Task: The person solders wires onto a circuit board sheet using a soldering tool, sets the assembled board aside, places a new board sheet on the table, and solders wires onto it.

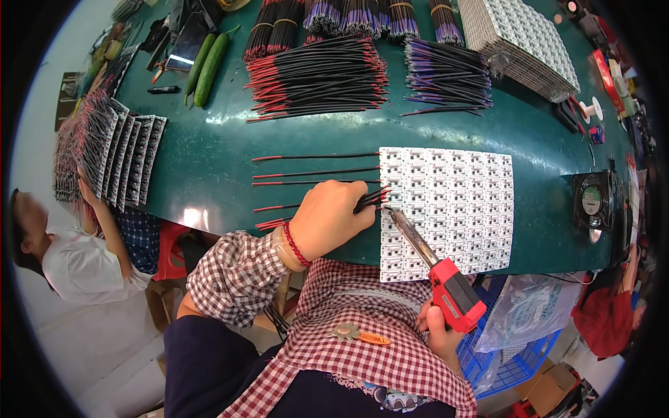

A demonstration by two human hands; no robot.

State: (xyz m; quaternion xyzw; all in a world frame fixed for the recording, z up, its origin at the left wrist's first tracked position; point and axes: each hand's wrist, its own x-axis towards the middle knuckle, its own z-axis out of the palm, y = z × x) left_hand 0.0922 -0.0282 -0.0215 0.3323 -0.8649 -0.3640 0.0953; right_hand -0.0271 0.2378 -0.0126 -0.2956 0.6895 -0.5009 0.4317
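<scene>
My left hand (329,217) is closed round a few black wires (371,197) with red ends. It holds their tips against the left edge of a white panel of small circuit boards (463,209). Below and to the right, my right hand (440,333) grips a red and black soldering iron (454,295). The iron's tip reaches the panel's left edge, close beside the wire ends in my left hand. Several black wires with red ends (313,157) stretch leftward from the same edge, above my left hand and partly behind it.
Piles of black wires with red ends (317,76) and purple ends (446,75) lie at the back. Stacked white panels (523,45) stand far right, a small fan (592,200) at right, two cucumbers (211,70) far left. A person (90,258) sits at left beside wired panels (132,157).
</scene>
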